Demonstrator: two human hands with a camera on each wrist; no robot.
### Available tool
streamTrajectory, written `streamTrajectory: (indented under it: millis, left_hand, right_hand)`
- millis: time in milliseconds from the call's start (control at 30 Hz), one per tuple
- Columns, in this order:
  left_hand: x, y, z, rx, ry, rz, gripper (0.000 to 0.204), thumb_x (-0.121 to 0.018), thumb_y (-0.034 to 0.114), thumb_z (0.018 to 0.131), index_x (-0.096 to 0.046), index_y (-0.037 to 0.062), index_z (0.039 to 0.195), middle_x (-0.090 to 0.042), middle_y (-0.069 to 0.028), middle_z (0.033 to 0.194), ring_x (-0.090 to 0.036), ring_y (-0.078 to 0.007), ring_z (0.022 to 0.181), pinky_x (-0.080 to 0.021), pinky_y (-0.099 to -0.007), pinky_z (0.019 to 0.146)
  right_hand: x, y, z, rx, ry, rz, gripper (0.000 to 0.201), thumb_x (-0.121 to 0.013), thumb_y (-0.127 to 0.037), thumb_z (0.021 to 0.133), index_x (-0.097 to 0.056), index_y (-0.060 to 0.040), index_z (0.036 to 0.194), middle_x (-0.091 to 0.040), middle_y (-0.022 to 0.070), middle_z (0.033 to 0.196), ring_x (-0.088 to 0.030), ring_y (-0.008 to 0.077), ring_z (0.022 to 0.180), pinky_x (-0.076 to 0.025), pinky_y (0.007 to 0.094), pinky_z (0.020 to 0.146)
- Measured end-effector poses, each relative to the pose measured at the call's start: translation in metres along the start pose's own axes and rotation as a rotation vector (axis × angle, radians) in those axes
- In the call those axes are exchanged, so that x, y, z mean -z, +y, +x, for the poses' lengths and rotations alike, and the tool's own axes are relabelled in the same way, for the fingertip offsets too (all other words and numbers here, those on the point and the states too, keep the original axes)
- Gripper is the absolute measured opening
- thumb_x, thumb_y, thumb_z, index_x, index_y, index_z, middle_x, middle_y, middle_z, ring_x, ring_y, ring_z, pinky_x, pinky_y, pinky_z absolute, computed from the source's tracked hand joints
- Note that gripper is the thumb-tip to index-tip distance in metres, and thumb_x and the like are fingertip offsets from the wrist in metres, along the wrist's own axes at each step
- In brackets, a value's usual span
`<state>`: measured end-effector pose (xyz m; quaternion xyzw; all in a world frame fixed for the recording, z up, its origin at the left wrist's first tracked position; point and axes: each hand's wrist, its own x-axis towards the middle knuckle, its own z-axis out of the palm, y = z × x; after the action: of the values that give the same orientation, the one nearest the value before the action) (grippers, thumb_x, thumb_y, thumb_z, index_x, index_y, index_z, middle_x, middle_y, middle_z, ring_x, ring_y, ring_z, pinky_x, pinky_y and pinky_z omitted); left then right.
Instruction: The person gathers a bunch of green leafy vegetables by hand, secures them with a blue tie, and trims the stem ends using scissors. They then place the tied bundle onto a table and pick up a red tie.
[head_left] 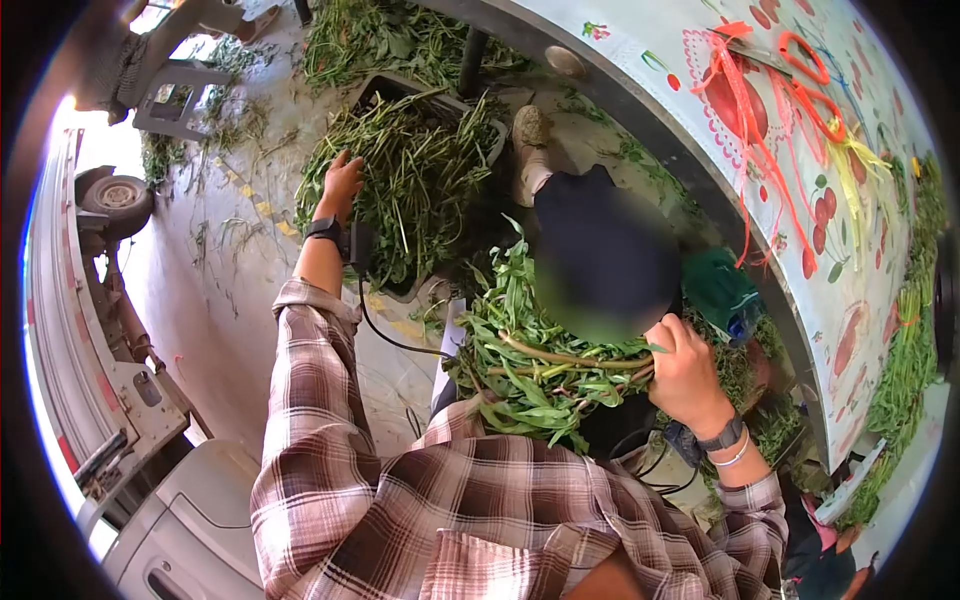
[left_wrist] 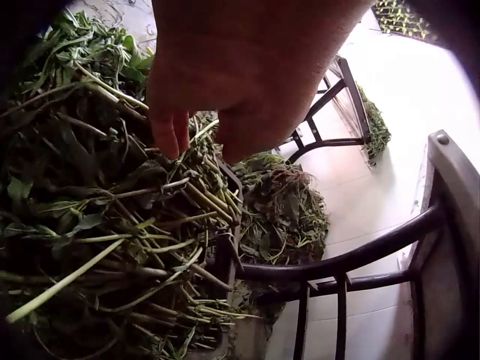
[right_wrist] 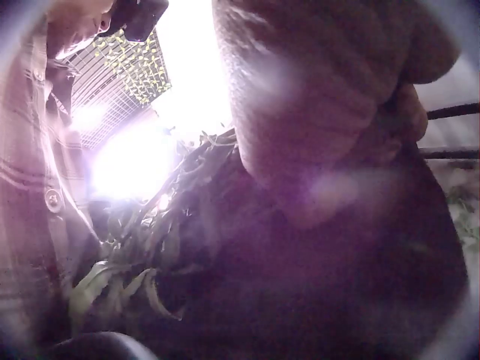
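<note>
My right hand [head_left: 686, 372] grips the stem ends of a leafy green bunch [head_left: 540, 385], which lies across my lap with its leaves to the left. In the right wrist view the hand [right_wrist: 322, 112] fills the upper right and its grip is hidden. My left hand [head_left: 341, 186] is at the left edge of a heap of cut stems [head_left: 430, 170] piled in a dark crate. The left wrist view has that hand [left_wrist: 232, 82] over the heap [left_wrist: 112, 217], fingers pointing down, with no stem plainly held.
A table with a patterned cloth [head_left: 650, 45] stands at the right, bearing orange-handled scissors [head_left: 815, 105], red ties and green bundles [head_left: 905, 360]. More cut greens [head_left: 400, 40] lie on the floor beyond the crate. A plastic stool [head_left: 180, 100] and a vehicle [head_left: 190, 520] are at the left.
</note>
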<state>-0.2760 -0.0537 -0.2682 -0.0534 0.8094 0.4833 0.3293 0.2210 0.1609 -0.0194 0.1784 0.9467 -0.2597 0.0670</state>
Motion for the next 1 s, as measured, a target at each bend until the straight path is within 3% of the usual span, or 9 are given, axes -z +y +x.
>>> streamTrajectory:
  millis: [100, 200, 267, 400, 467, 567, 600, 733, 1000]
  left_hand:
    - [0.006, 0.001, 0.003, 0.007, 0.064, 0.029, 0.053, -0.063, 0.012, 0.084, -0.049, 0.0068, 0.135, -0.063, -0.0034, 0.097, -0.057, -0.0117, 0.080, -0.046, -0.0269, 0.068]
    - [0.028, -0.003, 0.006, -0.119, 0.107, -0.195, 0.038, -0.064, 0.009, 0.083, -0.061, 0.0037, 0.120, -0.065, -0.0033, 0.091, -0.057, -0.0118, 0.078, -0.046, -0.0246, 0.067]
    - [0.028, 0.024, -0.036, -0.321, 0.367, -0.394, 0.024, -0.064, 0.008, 0.083, -0.068, 0.0039, 0.106, -0.065, -0.0034, 0.085, -0.058, -0.0106, 0.075, -0.044, -0.0217, 0.062]
    - [0.071, 0.021, -0.047, -0.388, 0.408, -0.592, 0.015, -0.070, 0.002, 0.078, -0.067, 0.0044, 0.093, -0.064, -0.0030, 0.085, -0.059, -0.0122, 0.081, -0.046, -0.0238, 0.068]
    - [0.079, 0.023, -0.061, -0.381, 0.453, -0.593, 0.023, -0.071, -0.001, 0.078, -0.063, 0.0044, 0.098, -0.064, -0.0029, 0.087, -0.060, -0.0132, 0.082, -0.047, -0.0253, 0.067]
    - [0.084, 0.015, -0.072, -0.348, 0.401, -0.458, 0.036, -0.066, -0.001, 0.082, -0.052, 0.0044, 0.115, -0.064, -0.0051, 0.093, -0.062, -0.0143, 0.079, -0.049, -0.0249, 0.063]
    - [0.080, 0.009, -0.073, -0.340, 0.276, -0.542, 0.027, -0.063, 0.002, 0.085, -0.056, 0.0043, 0.111, -0.064, -0.0062, 0.092, -0.064, -0.0156, 0.078, -0.051, -0.0268, 0.062]
    - [0.059, -0.003, -0.076, -0.094, 0.144, -0.383, 0.012, -0.058, 0.005, 0.090, -0.063, 0.0038, 0.100, -0.065, -0.0068, 0.091, -0.066, -0.0185, 0.078, -0.054, -0.0298, 0.063]
    - [0.034, -0.008, -0.068, -0.144, 0.073, -0.441, 0.015, -0.054, 0.007, 0.094, -0.059, 0.0013, 0.107, -0.064, -0.0085, 0.090, -0.066, -0.0210, 0.081, -0.053, -0.0306, 0.064]
  right_hand:
    - [0.001, 0.000, 0.002, 0.011, 0.008, 0.027, 0.021, -0.056, 0.007, 0.069, -0.045, -0.0039, 0.084, -0.045, 0.0134, 0.083, -0.053, 0.0340, 0.076, -0.046, 0.0437, 0.065]
    - [0.001, 0.000, 0.003, 0.013, 0.000, 0.027, 0.022, -0.056, 0.007, 0.068, -0.045, -0.0037, 0.084, -0.045, 0.0136, 0.083, -0.053, 0.0340, 0.076, -0.046, 0.0433, 0.065]
    - [0.000, 0.000, 0.003, 0.017, -0.001, 0.023, 0.025, -0.056, 0.008, 0.065, -0.045, -0.0034, 0.084, -0.044, 0.0139, 0.082, -0.053, 0.0345, 0.077, -0.046, 0.0432, 0.066]
    - [0.001, 0.000, 0.005, 0.059, 0.007, 0.015, 0.027, -0.055, 0.009, 0.062, -0.046, -0.0030, 0.085, -0.044, 0.0143, 0.082, -0.053, 0.0352, 0.077, -0.046, 0.0434, 0.066]
    - [0.002, -0.002, 0.005, 0.048, -0.001, 0.018, 0.029, -0.055, 0.009, 0.062, -0.046, -0.0027, 0.086, -0.044, 0.0145, 0.082, -0.052, 0.0356, 0.076, -0.046, 0.0436, 0.066]
    - [0.001, -0.001, 0.004, 0.035, -0.001, 0.008, 0.030, -0.055, 0.009, 0.062, -0.046, -0.0024, 0.088, -0.044, 0.0146, 0.082, -0.052, 0.0359, 0.076, -0.046, 0.0437, 0.066]
    - [0.000, -0.001, 0.004, 0.035, -0.001, 0.009, 0.030, -0.055, 0.009, 0.062, -0.046, -0.0024, 0.088, -0.044, 0.0146, 0.082, -0.052, 0.0359, 0.076, -0.046, 0.0437, 0.066]
    - [-0.001, -0.001, 0.003, 0.040, 0.021, 0.025, 0.030, -0.055, 0.009, 0.062, -0.046, -0.0022, 0.088, -0.044, 0.0147, 0.082, -0.052, 0.0360, 0.076, -0.046, 0.0441, 0.065]
    - [0.001, -0.001, 0.004, 0.020, -0.004, 0.033, 0.032, -0.055, 0.010, 0.060, -0.049, -0.0008, 0.090, -0.046, 0.0152, 0.084, -0.053, 0.0366, 0.077, -0.047, 0.0440, 0.067]
